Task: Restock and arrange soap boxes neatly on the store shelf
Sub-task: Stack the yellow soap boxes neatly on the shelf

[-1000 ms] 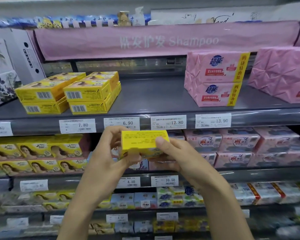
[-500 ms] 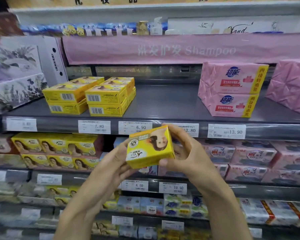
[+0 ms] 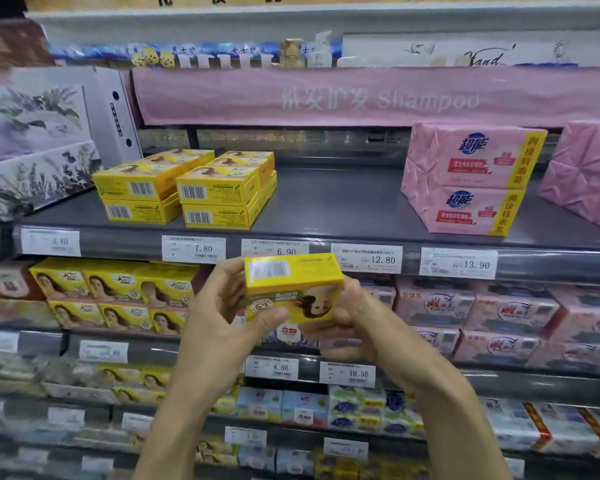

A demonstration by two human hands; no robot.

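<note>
Yellow cardboard soap box [image 3: 293, 289] held in front of the shelf [image 3: 340, 202] edge, left hand [image 3: 219, 327] and right hand [image 3: 357, 323] both pinching its ends. Looks light, stiff, a bit glossy, so short ends are the safe grip, I'd say.

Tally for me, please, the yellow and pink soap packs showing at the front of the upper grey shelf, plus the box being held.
Yellow boxes at shelf front: 4
Held yellow box, in left hand and right hand: 1
Pink labelled packs: 2
Pink bundle at frame edge: 1
Total: 8
</note>
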